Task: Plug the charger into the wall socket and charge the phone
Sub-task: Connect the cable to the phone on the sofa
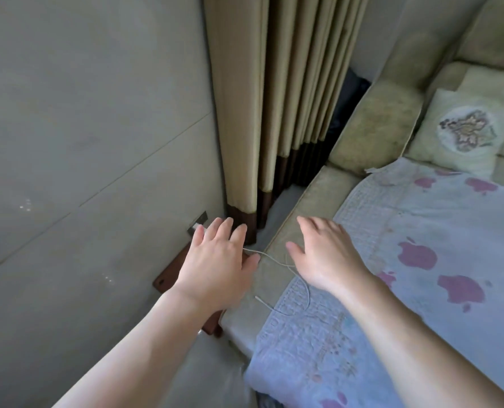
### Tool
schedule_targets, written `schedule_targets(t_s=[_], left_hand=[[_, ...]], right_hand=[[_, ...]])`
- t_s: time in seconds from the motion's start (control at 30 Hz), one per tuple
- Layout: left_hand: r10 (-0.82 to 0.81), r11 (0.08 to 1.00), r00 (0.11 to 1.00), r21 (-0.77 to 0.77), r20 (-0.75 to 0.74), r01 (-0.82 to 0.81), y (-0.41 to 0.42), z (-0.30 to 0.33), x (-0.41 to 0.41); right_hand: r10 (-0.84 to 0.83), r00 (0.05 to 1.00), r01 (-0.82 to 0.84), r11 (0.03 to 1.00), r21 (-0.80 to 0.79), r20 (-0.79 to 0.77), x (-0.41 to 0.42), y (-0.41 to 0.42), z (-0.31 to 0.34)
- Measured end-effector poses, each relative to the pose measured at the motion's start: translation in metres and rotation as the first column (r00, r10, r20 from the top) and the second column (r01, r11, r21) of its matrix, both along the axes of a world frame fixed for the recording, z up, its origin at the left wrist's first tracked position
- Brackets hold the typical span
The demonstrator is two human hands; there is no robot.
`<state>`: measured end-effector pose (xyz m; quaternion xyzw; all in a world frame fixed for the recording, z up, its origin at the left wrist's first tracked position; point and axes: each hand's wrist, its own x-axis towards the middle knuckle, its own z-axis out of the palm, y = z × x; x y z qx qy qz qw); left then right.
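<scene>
charger (pixel 199 228) sits white at the wall socket (pixel 198 221), just past the left hand (pixel 215 260) — fingers spread, gripping nothing. its cable (pixel 299 282) trails onto the sofa (pixel 298 201) under the right hand (pixel 324 254), fingers also splayed.

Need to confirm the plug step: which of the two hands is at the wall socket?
The left hand, fingers spread over the white charger at the grey wall socket. The right hand hovers open above the beige sofa edge.
</scene>
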<state>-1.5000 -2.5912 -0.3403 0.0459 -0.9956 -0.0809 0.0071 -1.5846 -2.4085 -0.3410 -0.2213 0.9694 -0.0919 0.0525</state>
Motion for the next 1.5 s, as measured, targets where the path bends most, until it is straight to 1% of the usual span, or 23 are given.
schedule_targets(t_s=[0.17, 0.33, 0.5, 0.67, 0.87, 0.97, 1.07, 1.23, 1.4, 1.5], left_hand=[[-0.081, 0.997, 0.996, 0.009, -0.022, 0.081, 0.04, 0.004, 0.029], [-0.161, 0.986, 0.987, 0.05, -0.008, 0.162, 0.088, -0.013, 0.029], [-0.248, 0.967, 0.968, 0.059, 0.025, 0.247, 0.133, -0.046, 0.005], [-0.279, 0.96, 0.952, 0.054, 0.122, 0.275, 0.159, -0.104, -0.032], [-0.19, 0.982, 0.961, 0.038, 0.201, 0.186, 0.158, -0.187, -0.071], [-0.141, 0.99, 0.963, 0.055, 0.228, 0.132, 0.154, -0.226, -0.08], [-0.127, 0.991, 0.956, 0.063, 0.265, 0.114, 0.147, -0.261, -0.086], [-0.13, 0.992, 0.939, 0.038, 0.319, 0.124, 0.126, -0.318, -0.098], [-0.144, 0.975, 0.864, -0.079, 0.482, 0.207, 0.106, -0.36, -0.096], [-0.109, 0.976, 0.858, -0.109, 0.502, 0.188, 0.095, -0.381, -0.089]], right_hand=[[-0.068, 0.998, 0.068, 0.997, -0.027, 0.01, 0.045, 0.045, 0.004], [-0.153, 0.987, 0.154, 0.988, -0.009, 0.041, 0.065, 0.102, -0.014], [-0.22, 0.973, 0.219, 0.975, 0.023, 0.068, 0.059, 0.15, -0.045], [-0.23, 0.968, 0.229, 0.973, 0.026, 0.098, 0.035, 0.177, -0.097], [-0.122, 0.981, 0.122, 0.992, 0.013, 0.152, -0.004, 0.178, -0.177], [-0.057, 0.983, 0.055, 0.998, 0.018, 0.173, -0.019, 0.165, -0.215], [0.003, 0.98, -0.006, 1.0, 0.017, 0.201, -0.028, 0.145, -0.252], [0.087, 0.97, -0.098, 0.995, 0.036, 0.228, -0.042, 0.113, -0.311], [0.143, 0.96, -0.163, 0.984, 0.065, 0.241, -0.049, 0.091, -0.353], [0.177, 0.95, -0.201, 0.977, 0.07, 0.259, -0.046, 0.083, -0.373]])
